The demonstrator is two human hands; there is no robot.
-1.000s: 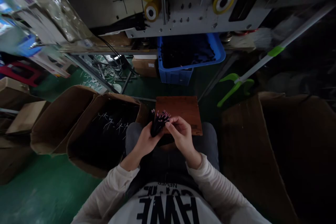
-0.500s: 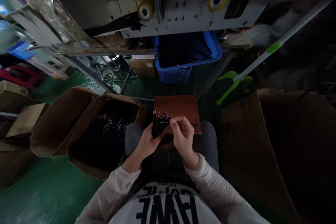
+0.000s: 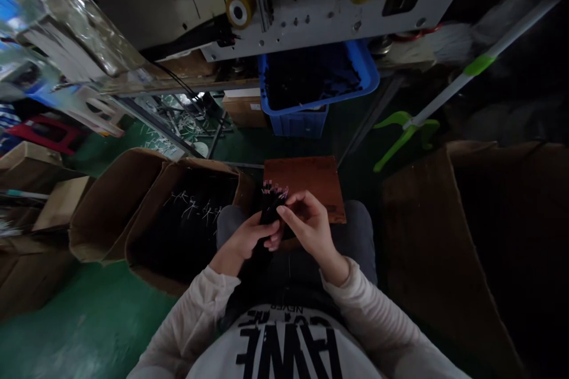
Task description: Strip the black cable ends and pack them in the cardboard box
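Note:
My left hand (image 3: 249, 238) grips a bundle of black wires (image 3: 270, 211) with pink-tipped ends pointing away from me. My right hand (image 3: 311, 224) presses on the same bundle from the right, its thumb and index finger near the pink tips and its other fingertips curling behind. Both hands are over my lap, just in front of a reddish-brown wooden board (image 3: 306, 180). The lower part of the bundle is hidden by my fingers.
To my left stands an open cardboard box (image 3: 146, 189) holding black wires with white bits. A blue plastic crate (image 3: 296, 124) of dark items sits beneath a grey machine plate (image 3: 311, 12) with yellow reels. A large cardboard box (image 3: 427, 249) stands on my right.
The wire bundle now stands more upright, and my right hand's fingers have closed around it. The view has tilted slightly.

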